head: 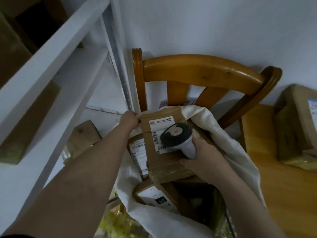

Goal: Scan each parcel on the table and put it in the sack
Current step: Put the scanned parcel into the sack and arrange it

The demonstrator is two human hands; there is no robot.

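Observation:
A brown cardboard parcel (164,162) with a white barcode label lies tilted in the mouth of the white sack (228,143). My right hand (202,162) grips the near right side of this parcel together with a grey and white handheld scanner (178,138), which lies over the label. My left hand (129,121) pinches the sack's far left rim and holds it up. Inside the sack lie two more labelled parcels, one (137,148) under the held parcel and one (154,196) nearer to me.
The sack sits against a wooden chair (202,71) by the white wall. At the right a wooden table (277,177) carries taped parcels (298,127). White shelving (51,62) with cardboard boxes (84,136) fills the left side.

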